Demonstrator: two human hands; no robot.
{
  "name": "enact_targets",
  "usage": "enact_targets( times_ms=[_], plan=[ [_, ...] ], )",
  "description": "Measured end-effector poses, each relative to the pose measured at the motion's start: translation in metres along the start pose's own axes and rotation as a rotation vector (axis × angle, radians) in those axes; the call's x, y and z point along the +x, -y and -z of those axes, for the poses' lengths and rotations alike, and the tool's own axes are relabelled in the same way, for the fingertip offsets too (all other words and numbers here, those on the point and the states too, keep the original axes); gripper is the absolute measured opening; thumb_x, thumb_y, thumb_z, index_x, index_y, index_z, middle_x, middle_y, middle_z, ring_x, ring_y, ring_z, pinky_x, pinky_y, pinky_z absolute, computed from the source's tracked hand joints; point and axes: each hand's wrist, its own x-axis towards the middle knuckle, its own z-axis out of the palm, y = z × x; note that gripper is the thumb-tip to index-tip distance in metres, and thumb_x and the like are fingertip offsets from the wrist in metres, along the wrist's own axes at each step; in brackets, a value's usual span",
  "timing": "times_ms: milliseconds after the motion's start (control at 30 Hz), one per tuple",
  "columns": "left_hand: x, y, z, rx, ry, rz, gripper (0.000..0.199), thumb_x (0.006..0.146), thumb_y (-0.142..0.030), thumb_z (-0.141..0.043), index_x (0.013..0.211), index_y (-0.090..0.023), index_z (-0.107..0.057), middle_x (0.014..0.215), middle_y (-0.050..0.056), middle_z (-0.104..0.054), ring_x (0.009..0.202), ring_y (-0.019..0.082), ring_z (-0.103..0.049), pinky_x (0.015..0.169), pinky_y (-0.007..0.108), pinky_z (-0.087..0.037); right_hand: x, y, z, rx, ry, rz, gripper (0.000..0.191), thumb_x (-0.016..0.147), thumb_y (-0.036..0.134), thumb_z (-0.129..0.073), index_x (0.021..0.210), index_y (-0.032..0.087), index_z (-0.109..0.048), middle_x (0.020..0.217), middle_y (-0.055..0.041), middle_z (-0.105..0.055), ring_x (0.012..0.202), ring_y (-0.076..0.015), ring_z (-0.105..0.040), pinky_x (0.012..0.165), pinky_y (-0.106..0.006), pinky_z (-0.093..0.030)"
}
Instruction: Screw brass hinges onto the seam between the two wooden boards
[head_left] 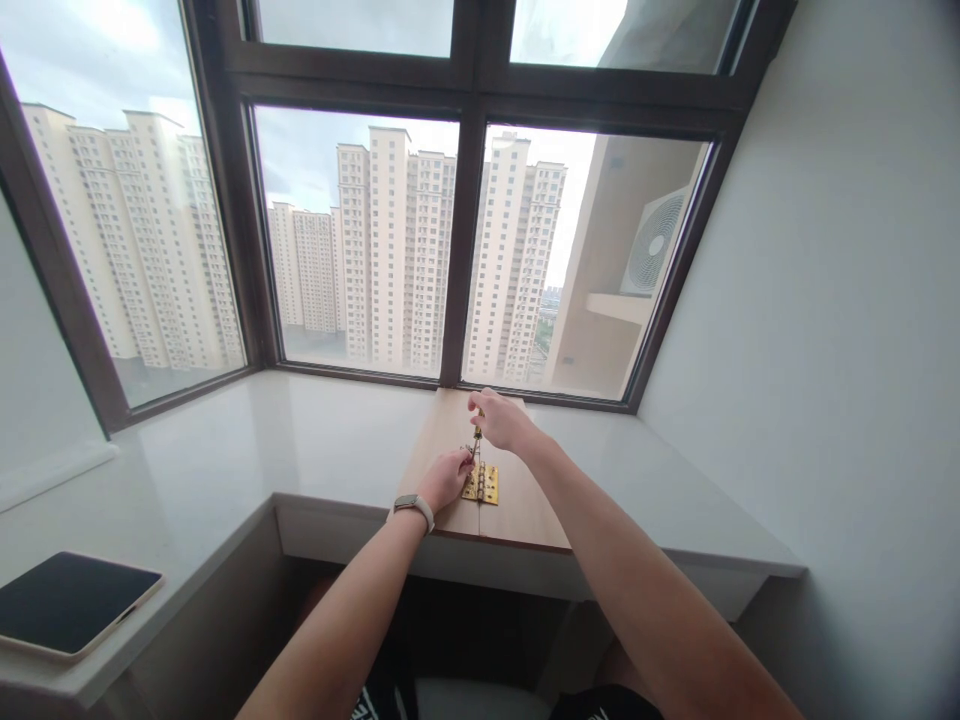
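A brass-coloured hinge (pixel 487 484) lies across the seam between two light wooden boards (pixel 517 512). My right hand (pixel 501 418) is closed around the handle of a screwdriver (pixel 478 432), held above the boards with its shaft pointing down. Just left of the hinge, my left hand (pixel 448 478) has its fingers pinched together by the screwdriver's lower end. Whatever those fingertips grip is too small and partly hidden to make out. Some small metal bits show beside them. A band with a light strap circles my left wrist.
The boards rest on a white windowsill counter (pixel 337 440) with a front edge that steps toward me at the left. A tablet (pixel 71 600) lies on that left part. Dark-framed windows (pixel 471 240) rise behind, and a white wall (pixel 825 300) bounds the right side.
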Motion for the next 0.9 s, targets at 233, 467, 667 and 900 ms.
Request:
enact_targets(
  times_ms=[233, 467, 667, 900],
  plan=[
    [0.0, 0.005, -0.002, -0.021, -0.002, 0.003, 0.015, 0.097, -0.022, -0.052, 0.094, -0.021, -0.067, 0.097, 0.008, -0.074, 0.087, 0.021, -0.066, 0.079, 0.028, -0.047, 0.0, 0.002, 0.003, -0.012, -0.016, -0.006, 0.006, 0.095, 0.024, -0.066, 0.09, 0.021, -0.064, 0.099, -0.0056, -0.071, 0.094, -0.0187, -0.062, 0.076, -0.026, -0.038],
    [0.001, 0.004, -0.002, 0.012, -0.009, -0.017, 0.014, 0.096, -0.02, -0.053, 0.089, -0.02, -0.065, 0.094, 0.008, -0.073, 0.085, 0.02, -0.065, 0.077, 0.029, -0.046, 0.001, 0.002, 0.005, -0.032, -0.008, -0.004, 0.002, 0.095, 0.022, -0.066, 0.096, 0.021, -0.065, 0.103, -0.0057, -0.07, 0.093, -0.0175, -0.062, 0.075, -0.026, -0.037],
    [0.001, 0.006, -0.003, -0.002, -0.004, -0.013, 0.014, 0.097, -0.021, -0.053, 0.091, -0.02, -0.066, 0.095, 0.008, -0.073, 0.085, 0.02, -0.065, 0.077, 0.029, -0.046, 0.003, -0.006, 0.01, -0.012, 0.066, 0.019, 0.015, 0.094, 0.014, -0.06, 0.103, 0.023, -0.068, 0.107, -0.0041, -0.072, 0.1, -0.019, -0.061, 0.075, -0.025, -0.037],
    [0.0, 0.005, -0.003, -0.008, -0.006, -0.01, 0.011, 0.096, -0.021, -0.054, 0.092, -0.02, -0.064, 0.096, 0.007, -0.073, 0.085, 0.02, -0.065, 0.078, 0.029, -0.046, 0.005, -0.004, 0.012, -0.053, 0.044, -0.046, 0.007, 0.094, 0.028, -0.068, 0.096, 0.022, -0.067, 0.096, -0.0046, -0.073, 0.092, -0.0198, -0.063, 0.07, -0.027, -0.035]
  ],
)
